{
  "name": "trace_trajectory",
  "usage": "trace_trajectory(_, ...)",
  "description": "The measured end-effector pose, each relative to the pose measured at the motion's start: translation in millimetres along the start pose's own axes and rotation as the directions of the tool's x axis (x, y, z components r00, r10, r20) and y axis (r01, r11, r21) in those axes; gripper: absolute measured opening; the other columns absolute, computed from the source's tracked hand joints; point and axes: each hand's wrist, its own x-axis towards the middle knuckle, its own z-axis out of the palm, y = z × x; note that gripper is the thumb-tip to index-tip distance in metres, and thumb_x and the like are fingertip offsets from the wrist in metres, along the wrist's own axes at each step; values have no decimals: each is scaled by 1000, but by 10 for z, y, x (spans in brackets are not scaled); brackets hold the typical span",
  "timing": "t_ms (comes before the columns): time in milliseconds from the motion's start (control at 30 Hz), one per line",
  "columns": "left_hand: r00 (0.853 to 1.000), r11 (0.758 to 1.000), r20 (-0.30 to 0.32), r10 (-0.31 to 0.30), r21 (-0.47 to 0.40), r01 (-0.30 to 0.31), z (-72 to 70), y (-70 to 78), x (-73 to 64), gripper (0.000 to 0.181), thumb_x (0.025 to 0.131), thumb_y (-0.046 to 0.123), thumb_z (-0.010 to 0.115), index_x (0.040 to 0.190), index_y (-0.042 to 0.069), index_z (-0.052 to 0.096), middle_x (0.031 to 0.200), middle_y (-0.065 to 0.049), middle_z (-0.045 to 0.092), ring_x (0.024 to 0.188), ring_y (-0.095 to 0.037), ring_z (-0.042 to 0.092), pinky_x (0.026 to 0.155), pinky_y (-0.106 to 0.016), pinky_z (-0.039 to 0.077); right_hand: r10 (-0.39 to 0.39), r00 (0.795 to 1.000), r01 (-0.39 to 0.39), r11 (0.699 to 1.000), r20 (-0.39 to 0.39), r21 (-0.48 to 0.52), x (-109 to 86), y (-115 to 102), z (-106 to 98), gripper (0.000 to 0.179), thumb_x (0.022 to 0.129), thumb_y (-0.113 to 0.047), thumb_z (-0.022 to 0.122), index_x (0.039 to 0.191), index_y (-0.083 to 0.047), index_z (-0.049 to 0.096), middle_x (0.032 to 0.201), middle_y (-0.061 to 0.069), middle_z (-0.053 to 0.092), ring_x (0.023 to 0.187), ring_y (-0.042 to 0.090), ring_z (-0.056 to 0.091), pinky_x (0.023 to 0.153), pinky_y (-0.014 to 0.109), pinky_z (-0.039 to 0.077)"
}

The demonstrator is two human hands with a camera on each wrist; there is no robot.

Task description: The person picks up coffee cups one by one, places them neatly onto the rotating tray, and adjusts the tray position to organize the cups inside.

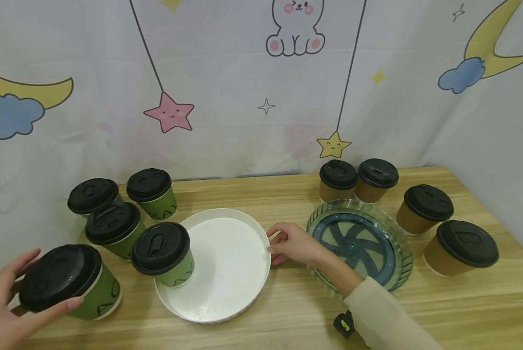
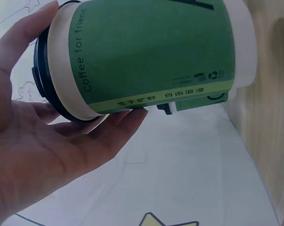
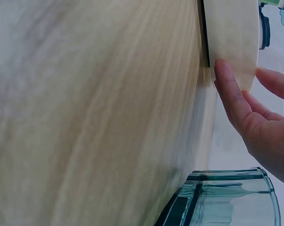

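Observation:
At the front left, my left hand (image 1: 13,304) is around a green paper coffee cup (image 1: 101,291) with a black lid. In the left wrist view its thumb and fingers curl round the upper part of the cup (image 2: 156,52), near the lid; the cup's base is close to the tabletop. My right hand (image 1: 294,244) pinches the right rim of a round white tray (image 1: 226,272), its fingers (image 3: 231,89) against the outer wall. Another green lidded cup (image 1: 178,270) stands on the tray's left part.
Several more green lidded cups (image 1: 158,206) stand behind on the left. A ribbed clear glass dish (image 1: 403,265) sits right of the tray, under my right forearm. Brown lidded cups (image 1: 447,257) stand around its back and right. A patterned cloth (image 1: 226,97) hangs behind the wooden table (image 1: 261,187).

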Motion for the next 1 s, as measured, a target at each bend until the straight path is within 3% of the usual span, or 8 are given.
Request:
trace_trajectory(167,998,1000,58,-11,18,10,65,15,-136,113,71,30,79,147,8,-1,142,-34,9,112,-54,23,74,-70,32,-5,1000,5,1000,-1,1,3,4,-3,30,85,6,58,112,11,47,86,21,60,68,26,64,63,38,55)
trace_trajectory(300,998,999,56,35,19,-36,112,-24,-242,116,64,35,83,148,22,2,142,-29,17,114,-53,27,69,-69,34,-8,1000,8,1000,2,4,6,10,-6,29,85,6,58,111,11,47,86,21,60,68,26,64,63,39,55)
trace_trajectory(400,993,997,88,80,12,-81,140,-11,-311,118,62,38,83,146,32,2,144,-24,20,115,-51,28,64,-67,36,-9,1000,9,1000,1,2,6,13,-8,29,85,6,58,111,11,47,86,21,60,67,25,64,63,38,55)
trace_trajectory(533,975,987,161,153,13,-158,180,91,-384,117,62,43,81,145,35,0,147,-16,18,118,-47,27,61,-66,38,-9,1000,9,1000,-3,4,2,10,-5,29,84,7,58,111,11,48,86,21,60,67,25,64,63,38,55)
trace_trajectory(733,949,981,250,191,-11,-194,207,324,-450,115,62,46,80,145,37,1,146,-10,19,118,-43,28,62,-67,39,-8,1000,8,1000,1,5,0,12,-7,29,85,7,58,111,11,48,87,21,60,68,25,64,63,38,55)
trace_trajectory(1000,906,953,297,303,-88,-290,325,653,-494,114,60,35,85,146,28,10,138,-13,27,110,-40,35,63,-65,44,-7,1000,7,1000,6,6,-3,16,-8,29,85,6,58,112,11,47,87,20,60,69,25,64,64,38,55)
